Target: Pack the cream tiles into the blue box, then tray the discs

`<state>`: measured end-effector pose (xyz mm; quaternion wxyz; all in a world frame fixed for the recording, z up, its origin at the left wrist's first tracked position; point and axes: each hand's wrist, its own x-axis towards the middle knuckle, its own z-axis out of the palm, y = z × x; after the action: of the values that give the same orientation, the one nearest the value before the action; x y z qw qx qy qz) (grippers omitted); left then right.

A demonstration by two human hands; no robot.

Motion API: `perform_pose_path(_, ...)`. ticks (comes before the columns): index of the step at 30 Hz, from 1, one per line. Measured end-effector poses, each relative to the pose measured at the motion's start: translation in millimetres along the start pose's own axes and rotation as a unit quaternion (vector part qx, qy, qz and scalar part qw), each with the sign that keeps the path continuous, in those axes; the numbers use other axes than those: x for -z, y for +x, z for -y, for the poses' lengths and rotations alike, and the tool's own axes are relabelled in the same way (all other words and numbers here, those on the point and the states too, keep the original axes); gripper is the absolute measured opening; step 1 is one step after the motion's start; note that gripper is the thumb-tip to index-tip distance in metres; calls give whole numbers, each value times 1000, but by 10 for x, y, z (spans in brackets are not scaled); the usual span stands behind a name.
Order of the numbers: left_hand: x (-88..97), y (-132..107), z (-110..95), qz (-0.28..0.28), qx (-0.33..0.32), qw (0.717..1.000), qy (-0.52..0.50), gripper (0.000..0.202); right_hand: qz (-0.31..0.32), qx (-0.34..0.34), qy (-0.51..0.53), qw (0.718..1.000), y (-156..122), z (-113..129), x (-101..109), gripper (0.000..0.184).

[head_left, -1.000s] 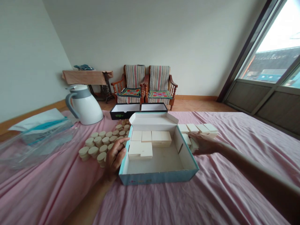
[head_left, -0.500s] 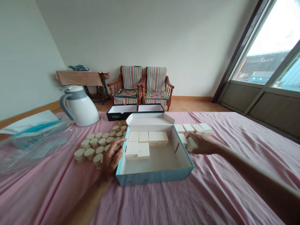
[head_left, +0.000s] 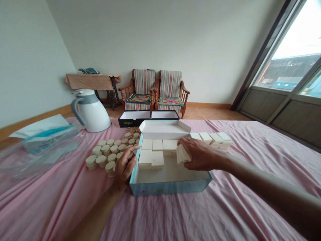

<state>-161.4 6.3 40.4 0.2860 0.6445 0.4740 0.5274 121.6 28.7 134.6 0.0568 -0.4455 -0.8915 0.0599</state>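
Observation:
A light-blue cardboard box [head_left: 170,188] lies open before me, its lid flap raised at the far side. Inside, stacks of pale square wooden tiles [head_left: 157,157] fill the back and left part. My right hand [head_left: 200,154] is over the box's right half, closed round a tilted stack of wooden tiles [head_left: 183,154]. My left hand [head_left: 125,167] holds the box's left wall, index finger at the rim and the other fingers curled. More square tiles [head_left: 218,138] stand in stacks just right of the box. To its left are stacked round wooden discs [head_left: 100,160].
A white and grey jug [head_left: 94,113] stands at the back left, beside a clear plastic bag [head_left: 50,147]. Two black-edged trays [head_left: 135,122] sit behind the box. Pink cloth [head_left: 240,201] covers the surface in wrinkles. Two chairs [head_left: 145,83] stand beyond.
My right hand has moved left from the tiles beside the box to above the box's inside, carrying a stack of tiles. My left hand stays at the left wall. The view has shifted slightly.

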Motion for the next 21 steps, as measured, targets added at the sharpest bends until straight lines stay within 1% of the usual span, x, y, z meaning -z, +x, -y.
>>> perform_pose_path(2, 0, -4, 3, 3, -2, 1000, 0, 44, 32, 12, -41, 999, 131, 161, -147, 42)
perform_pose_path(5, -3, -5, 1, 2, 0, 1000, 3, 43, 75, 17, -91, 993, 262, 271, -356, 47)
perform_pose_path(7, -4, -5, -3, 3, 1, 1000, 4, 44, 94, 22, -101, 990, 306, 289, -452, 51)
perform_pose_path(9, -4, -7, -11, 6, 4, 1000, 2, 44, 99, 22, -97, 990, 330, 279, -519, 52)
perform_pose_path(14, 4, -16, -29, 9, 6, 1000, 2, 44, 100, 15, -38, 994, 366, 208, -655, 54)
perform_pose_path(16, 5, -17, -29, 9, 7, 1000, 5, 45, 102, 18, -15, 995, 365, 184, -669, 58)
perform_pose_path(18, 3, -16, -24, 10, 8, 1000, 4, 45, 103, 25, 1, 994, 343, 168, -615, 65)
perform_pose_path(20, 1, -15, -21, 10, 9, 1000, 2, 44, 97, 37, 16, 994, 295, 155, -478, 72)
perform_pose_path(21, 0, -14, -22, 9, 8, 1000, 2, 43, 86, 44, 25, 995, 264, 147, -385, 71)
